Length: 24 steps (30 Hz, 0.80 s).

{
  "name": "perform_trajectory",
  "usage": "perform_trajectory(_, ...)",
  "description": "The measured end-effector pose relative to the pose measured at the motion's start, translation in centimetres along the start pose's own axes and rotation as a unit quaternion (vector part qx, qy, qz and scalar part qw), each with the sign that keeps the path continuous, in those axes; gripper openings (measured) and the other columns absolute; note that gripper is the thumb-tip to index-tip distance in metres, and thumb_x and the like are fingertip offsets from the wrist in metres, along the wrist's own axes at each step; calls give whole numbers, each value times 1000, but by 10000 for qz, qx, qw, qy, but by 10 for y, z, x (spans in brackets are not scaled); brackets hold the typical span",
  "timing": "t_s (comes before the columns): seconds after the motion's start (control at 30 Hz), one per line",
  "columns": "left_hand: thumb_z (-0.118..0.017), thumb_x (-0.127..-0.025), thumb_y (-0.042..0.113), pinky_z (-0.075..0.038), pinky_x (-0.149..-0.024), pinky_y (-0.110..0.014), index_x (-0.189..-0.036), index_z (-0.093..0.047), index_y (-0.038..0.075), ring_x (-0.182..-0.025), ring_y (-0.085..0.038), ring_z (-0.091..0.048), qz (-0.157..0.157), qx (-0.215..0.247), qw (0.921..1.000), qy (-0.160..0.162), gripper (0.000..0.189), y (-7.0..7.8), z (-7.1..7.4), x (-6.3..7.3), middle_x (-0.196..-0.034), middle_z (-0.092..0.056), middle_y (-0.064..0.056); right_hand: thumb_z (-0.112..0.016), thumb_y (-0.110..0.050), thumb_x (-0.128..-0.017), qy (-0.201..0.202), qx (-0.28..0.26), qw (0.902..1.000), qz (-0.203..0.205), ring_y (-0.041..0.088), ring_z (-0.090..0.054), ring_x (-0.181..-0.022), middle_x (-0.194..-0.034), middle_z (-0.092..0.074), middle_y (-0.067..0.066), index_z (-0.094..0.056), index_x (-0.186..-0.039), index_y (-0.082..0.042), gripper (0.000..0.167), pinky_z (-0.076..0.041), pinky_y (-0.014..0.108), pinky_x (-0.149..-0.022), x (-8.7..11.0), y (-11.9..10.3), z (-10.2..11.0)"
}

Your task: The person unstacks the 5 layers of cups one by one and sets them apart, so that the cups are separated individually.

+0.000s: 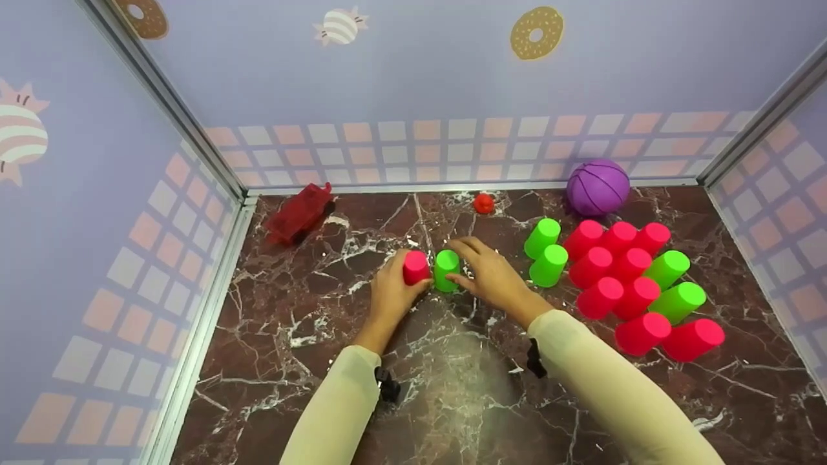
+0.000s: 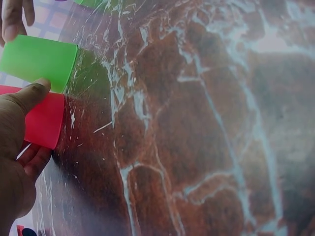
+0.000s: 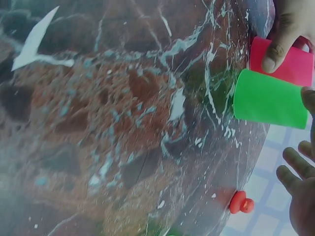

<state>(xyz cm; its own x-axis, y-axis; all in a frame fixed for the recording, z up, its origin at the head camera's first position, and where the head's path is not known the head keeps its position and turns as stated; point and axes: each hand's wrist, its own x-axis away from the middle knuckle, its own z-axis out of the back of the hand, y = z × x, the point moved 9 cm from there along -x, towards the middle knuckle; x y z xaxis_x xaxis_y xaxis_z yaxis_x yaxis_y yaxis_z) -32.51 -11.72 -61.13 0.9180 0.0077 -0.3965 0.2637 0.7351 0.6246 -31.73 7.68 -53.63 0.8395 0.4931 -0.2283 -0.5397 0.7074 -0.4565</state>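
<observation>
An upside-down pinkish-red cup (image 1: 415, 267) is in my left hand (image 1: 389, 294), thumb along its near side and fingers around the far side. Just right of it, an upside-down green cup (image 1: 446, 271) stands on the dark marbled surface. Around the green cup's right side, my right hand (image 1: 494, 279) is spread. In the right wrist view its thumb (image 3: 308, 100) is at the green cup's narrow end, while the other fingers (image 3: 297, 164) stay apart from the cup. The left wrist view shows the two cups side by side, with my left thumb (image 2: 37, 93) across the red one.
To the right stands a group of upside-down cups, several red (image 1: 591, 267) and several green (image 1: 549, 266). Behind them is a purple ball (image 1: 598, 188). A small red toy (image 1: 484, 203) and a translucent red object (image 1: 300, 214) lie near the patterned back wall (image 1: 426, 64).
</observation>
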Motion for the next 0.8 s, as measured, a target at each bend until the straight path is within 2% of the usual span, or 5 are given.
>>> perform_trajectory(0.23, -101, -77, 27, -62, -90, -63, -131, -66, 13, -107, -43, -79, 222, 0, 9992, -318, 66, 23, 15, -1, -117, -81, -17, -83, -29, -100, -41, 345, 9993, 161, 41, -76, -118, -140, -70, 18, -61, -154, -4, 63, -63, 56, -102, -5, -7, -14)
perform_trajectory(0.43, -100, -79, 27, -62, -95, -60, -133, -65, 13, -110, -42, -79, 338, -127, 9983, -453, 66, 24, 16, -3, -120, -80, -17, -83, -26, -99, 184, 379, 9989, 227, 40, -77, -110, -135, -71, 19, -64, -152, -2, 61, -64, 55, -98, -6, -10, -14)
perform_trajectory(0.8, -99, -81, 29, -62, -96, -60, -133, -65, 12, -110, -42, -78, 396, -75, 9976, -565, 65, 24, 13, -2, -120, -80, -18, -84, -25, -99, 157, 269, 9994, 122, 39, -77, -108, -132, -71, 19, -64, -152, -1, 62, -65, 51, -97, -5, -9, -15)
